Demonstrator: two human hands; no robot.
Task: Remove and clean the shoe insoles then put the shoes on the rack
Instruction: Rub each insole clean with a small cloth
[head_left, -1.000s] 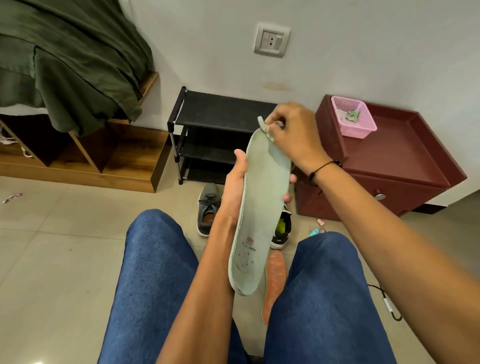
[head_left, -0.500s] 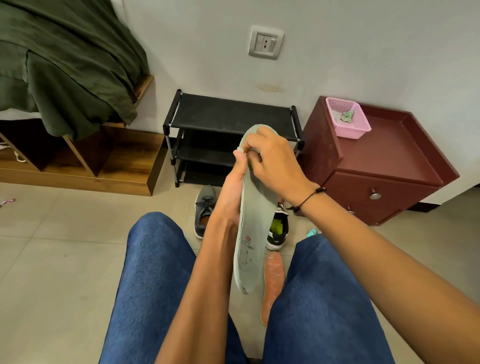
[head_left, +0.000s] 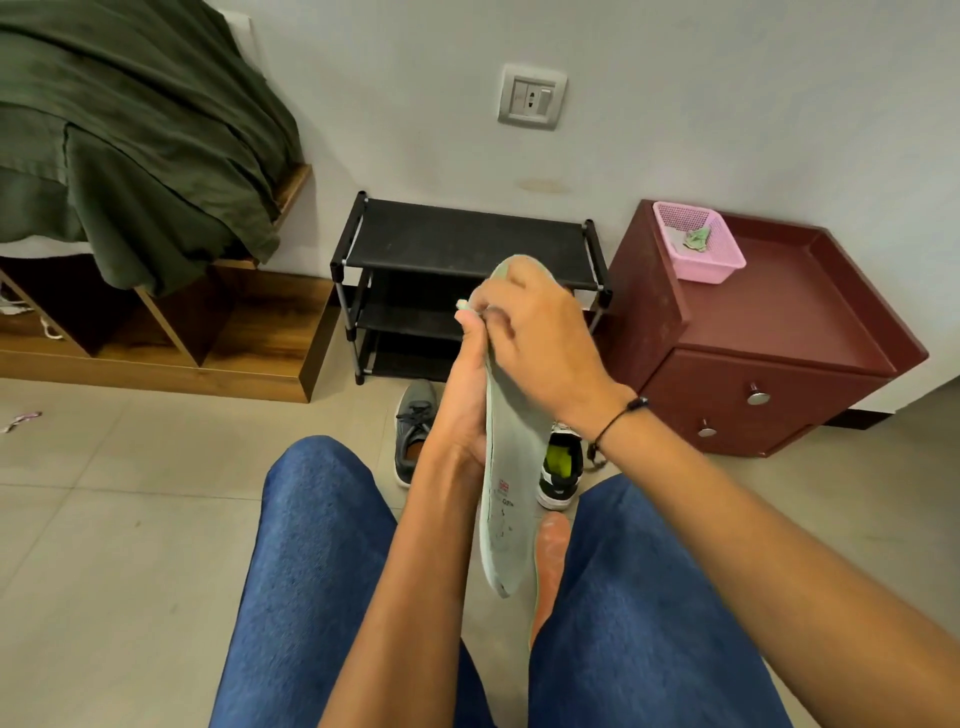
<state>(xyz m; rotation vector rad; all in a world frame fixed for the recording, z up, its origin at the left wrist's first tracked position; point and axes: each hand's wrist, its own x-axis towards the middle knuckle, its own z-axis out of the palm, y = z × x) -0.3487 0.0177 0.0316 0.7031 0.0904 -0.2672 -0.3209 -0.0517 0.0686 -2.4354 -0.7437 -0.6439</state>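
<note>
Ideally the left hand (head_left: 467, 400) grips the pale green insole (head_left: 511, 467) firmly while the right hand (head_left: 530, 338), pinching a small wipe (head_left: 464, 306), rubs from twelve o'clock towards six.

The pale green insole (head_left: 506, 499) carries a small red-and-white label and a line of dark print below it, near its heel end; the letters are too small to read.
</note>
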